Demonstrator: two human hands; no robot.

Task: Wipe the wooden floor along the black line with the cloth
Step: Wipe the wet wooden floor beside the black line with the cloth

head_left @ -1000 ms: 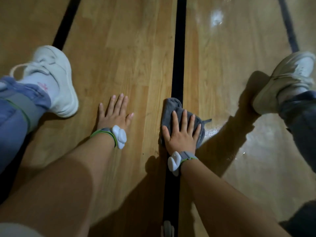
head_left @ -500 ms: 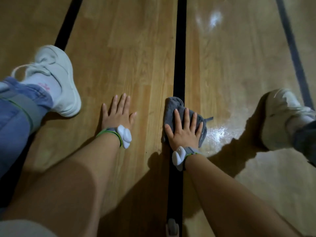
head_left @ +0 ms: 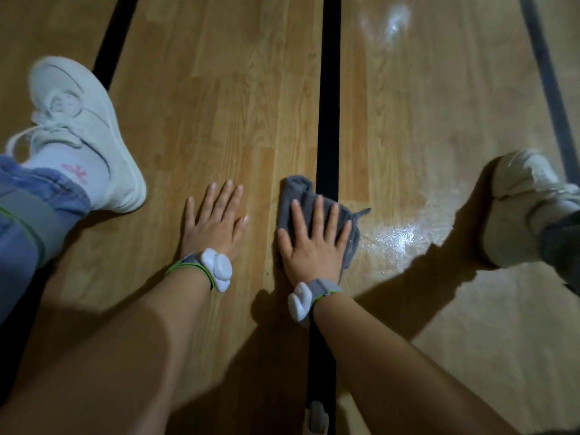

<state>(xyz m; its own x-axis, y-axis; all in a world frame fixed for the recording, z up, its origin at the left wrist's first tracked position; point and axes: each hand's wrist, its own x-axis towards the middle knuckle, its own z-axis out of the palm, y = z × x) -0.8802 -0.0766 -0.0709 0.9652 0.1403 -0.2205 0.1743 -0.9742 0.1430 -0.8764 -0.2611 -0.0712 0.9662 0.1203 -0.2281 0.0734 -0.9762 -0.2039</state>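
A grey cloth (head_left: 298, 196) lies crumpled on the wooden floor (head_left: 219, 89), across the black line (head_left: 328, 105) that runs from top to bottom through the middle. My right hand (head_left: 314, 243) presses flat on the cloth with straight, spread fingers. The cloth sticks out beyond the fingertips and to the right of the hand. My left hand (head_left: 216, 221) rests flat on bare wood a little to the left of the cloth, fingers straight. Both wrists wear grey bands with white pods.
My left white shoe (head_left: 88, 133) and jeans leg (head_left: 28, 221) lie at the left; my right shoe (head_left: 514, 208) stands at the right. A wet shiny patch (head_left: 392, 237) is right of the cloth. Another black line (head_left: 113, 42) runs at upper left, a grey line (head_left: 546, 73) at upper right.
My right foot has slid down and inward beside the wet patch. The right hand and cloth shifted slightly left across the black line. The left hand stayed put.
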